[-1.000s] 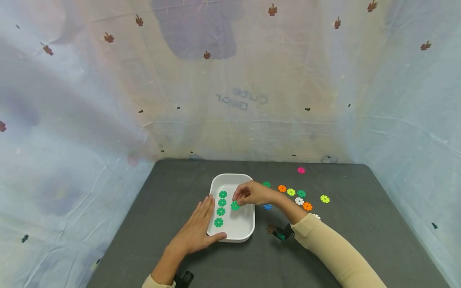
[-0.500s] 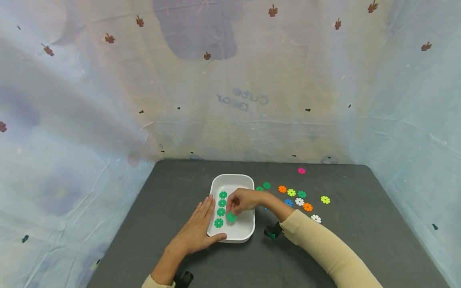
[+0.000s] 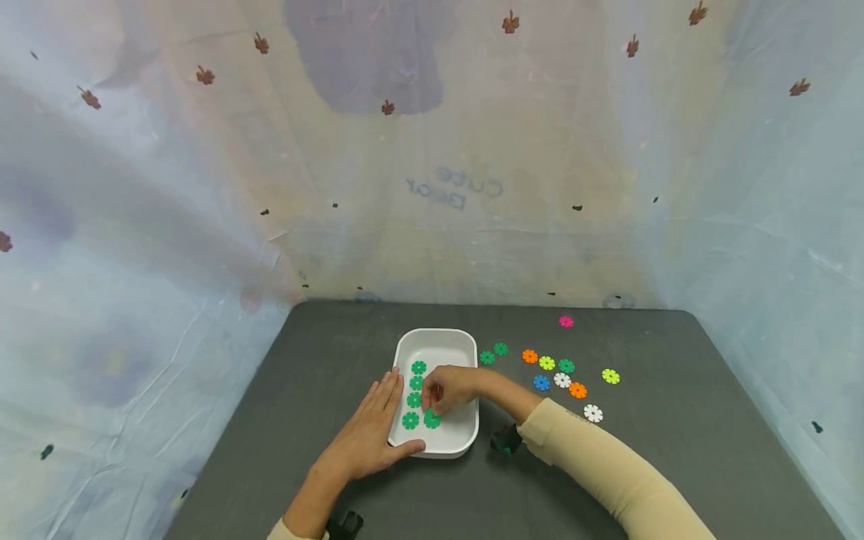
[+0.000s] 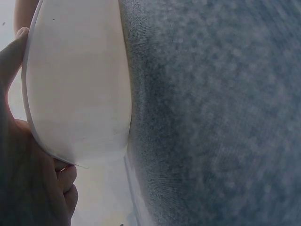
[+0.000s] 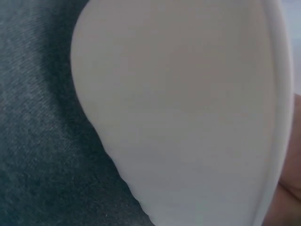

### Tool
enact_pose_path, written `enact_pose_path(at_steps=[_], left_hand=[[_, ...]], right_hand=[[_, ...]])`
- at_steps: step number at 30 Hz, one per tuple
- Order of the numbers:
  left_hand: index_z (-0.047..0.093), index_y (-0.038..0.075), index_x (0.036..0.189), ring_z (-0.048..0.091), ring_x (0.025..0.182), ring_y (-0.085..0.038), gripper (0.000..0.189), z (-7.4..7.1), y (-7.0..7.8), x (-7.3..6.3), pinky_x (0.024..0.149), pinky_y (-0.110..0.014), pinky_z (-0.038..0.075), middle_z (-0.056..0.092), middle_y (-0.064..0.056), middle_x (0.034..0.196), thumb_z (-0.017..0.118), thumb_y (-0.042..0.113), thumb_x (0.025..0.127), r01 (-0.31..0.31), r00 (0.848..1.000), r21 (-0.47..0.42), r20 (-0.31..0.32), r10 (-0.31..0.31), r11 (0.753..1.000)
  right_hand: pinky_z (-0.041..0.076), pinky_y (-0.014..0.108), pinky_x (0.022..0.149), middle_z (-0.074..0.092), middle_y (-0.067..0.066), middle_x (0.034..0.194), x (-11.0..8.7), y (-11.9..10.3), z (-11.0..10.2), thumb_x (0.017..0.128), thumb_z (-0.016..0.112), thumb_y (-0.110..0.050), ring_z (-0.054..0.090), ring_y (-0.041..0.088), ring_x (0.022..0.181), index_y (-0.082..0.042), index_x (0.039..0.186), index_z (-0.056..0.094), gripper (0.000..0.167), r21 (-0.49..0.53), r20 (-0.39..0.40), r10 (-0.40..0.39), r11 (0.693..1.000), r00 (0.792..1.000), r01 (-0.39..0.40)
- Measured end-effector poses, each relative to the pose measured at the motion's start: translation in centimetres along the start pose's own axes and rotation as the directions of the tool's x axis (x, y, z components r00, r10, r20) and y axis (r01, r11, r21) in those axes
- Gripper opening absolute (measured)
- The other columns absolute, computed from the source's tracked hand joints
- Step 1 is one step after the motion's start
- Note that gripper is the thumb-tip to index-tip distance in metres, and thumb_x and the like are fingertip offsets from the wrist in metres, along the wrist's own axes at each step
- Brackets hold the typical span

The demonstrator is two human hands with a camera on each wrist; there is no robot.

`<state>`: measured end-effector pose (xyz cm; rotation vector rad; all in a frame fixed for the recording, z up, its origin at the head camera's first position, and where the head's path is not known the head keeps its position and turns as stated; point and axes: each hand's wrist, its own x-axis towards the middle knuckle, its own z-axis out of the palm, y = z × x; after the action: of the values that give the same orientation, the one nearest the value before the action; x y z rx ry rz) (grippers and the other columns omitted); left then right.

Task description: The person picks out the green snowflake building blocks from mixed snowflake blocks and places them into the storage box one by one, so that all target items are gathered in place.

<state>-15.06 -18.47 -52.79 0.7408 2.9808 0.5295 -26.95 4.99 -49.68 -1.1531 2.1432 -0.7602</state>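
Note:
A white tray [image 3: 440, 447] stands on the dark table, with a column of several green notched plastic discs [image 3: 410, 420] along its left side. My left hand [image 3: 367, 424] lies along the tray's left wall, fingers straight at the rim and thumb stretched over the near edge; the left wrist view has that thumb [image 4: 18, 47] against the rim. Inside the tray my right hand [image 3: 454, 386] pinches one more green disc [image 3: 432, 420] at its far edge, low over the floor beside the nearest disc of the column. In the right wrist view the tray wall [image 5: 183, 103] hides most of this hand.
Right of the tray lie loose discs: two green [image 3: 487, 358], orange [image 3: 529, 356], yellow [image 3: 547, 363], blue [image 3: 541, 382], white [image 3: 562, 380] and others. A pink disc [image 3: 565, 321] lies near the table's back edge. A printed curtain [image 3: 432, 247] hangs behind.
My right hand has brought the green disc nearer and slightly left, down beside the nearest disc of the column. The left hand has stayed on the tray.

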Motion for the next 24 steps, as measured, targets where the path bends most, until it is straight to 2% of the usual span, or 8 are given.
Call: enact_pose_path(at_steps=[6,12,18,24], left_hand=[[0.007,0.0,0.171,0.003,0.167,-0.029,0.121,0.0,0.0,0.0,0.135,-0.051,0.012,0.002,-0.015,0.18,0.057,0.08,0.096,-0.007,1.0,-0.003,0.01,0.007,1.0],[0.006,-0.001,0.171,0.005,0.167,-0.031,0.122,-0.2,0.2,0.0,0.135,-0.051,0.012,0.002,-0.017,0.18,0.057,0.081,0.095,-0.005,1.0,-0.003,0.012,0.005,1.0],[0.006,0.002,0.171,0.002,0.167,-0.028,0.122,0.0,0.1,0.0,0.135,-0.05,0.01,0.002,-0.015,0.18,0.063,0.077,0.094,0.022,1.0,-0.019,0.012,-0.021,1.0],[0.007,0.002,0.172,0.002,0.167,-0.028,0.122,0.3,0.0,0.1,0.135,-0.051,0.011,0.003,-0.015,0.181,0.063,0.078,0.094,0.024,1.0,-0.022,0.005,-0.024,0.999]], right_hand=[[0.051,0.018,0.071,0.072,0.001,0.09,-0.3,-0.2,0.1,0.094,0.076,0.006,0.057,0.0,0.076,-0.002,0.101,0.077,0.011,-0.062,-0.059,-0.029,0.998,0.998,0.025],[0.056,0.021,0.077,0.073,0.003,0.094,-1.8,-0.5,-1.3,0.098,0.075,0.001,0.063,0.003,0.081,-0.003,0.103,0.077,0.007,-0.06,-0.148,-0.055,0.997,0.987,0.046],[0.059,0.026,0.083,0.072,-0.002,0.094,-3.7,-0.2,-3.1,0.101,0.074,-0.004,0.067,0.008,0.086,-0.007,0.107,0.075,0.007,-0.018,-0.256,-0.073,0.997,0.964,0.071],[0.06,0.033,0.091,0.071,-0.002,0.101,-5.7,0.8,-4.8,0.103,0.074,-0.011,0.068,0.011,0.094,-0.013,0.114,0.074,0.011,0.057,-0.351,-0.023,0.997,0.936,0.046]])
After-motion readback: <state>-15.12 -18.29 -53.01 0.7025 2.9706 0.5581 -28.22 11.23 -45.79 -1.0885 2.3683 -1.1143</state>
